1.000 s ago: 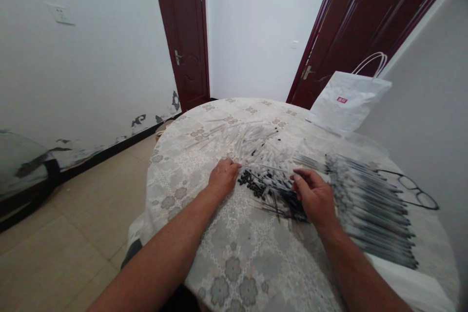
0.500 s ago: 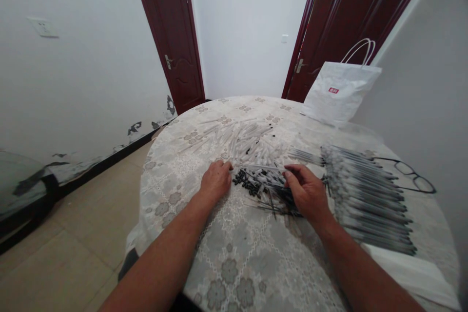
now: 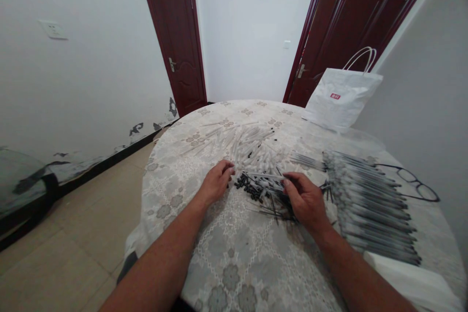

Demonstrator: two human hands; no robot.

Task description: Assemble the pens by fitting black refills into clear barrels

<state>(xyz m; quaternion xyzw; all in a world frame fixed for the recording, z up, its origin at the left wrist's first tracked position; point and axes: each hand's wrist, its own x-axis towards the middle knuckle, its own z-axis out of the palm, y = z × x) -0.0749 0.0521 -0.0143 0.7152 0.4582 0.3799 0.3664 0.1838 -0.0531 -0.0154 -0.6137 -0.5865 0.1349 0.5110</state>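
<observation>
My left hand (image 3: 216, 181) rests on the lace tablecloth (image 3: 234, 248), fingers curled and pinched at the edge of a heap of clear pen barrels (image 3: 252, 144). What it pinches is too small to name. My right hand (image 3: 304, 197) lies over a pile of thin refills (image 3: 272, 200), thumb and fingers closed on a clear pen barrel (image 3: 265, 176) that points left. Small black caps (image 3: 247, 185) lie scattered between the two hands.
A row of assembled pens (image 3: 369, 195) covers the table's right side, with a pair of glasses (image 3: 417, 185) beyond it. A white paper bag (image 3: 341, 97) stands at the back right against the wall. Two dark doors and a wall clock are behind the round table.
The camera shifted slightly. My right hand has drawn a clear barrel up over the refill pile; my left hand stays at the edge of the barrel heap, its fingers lifted a little.
</observation>
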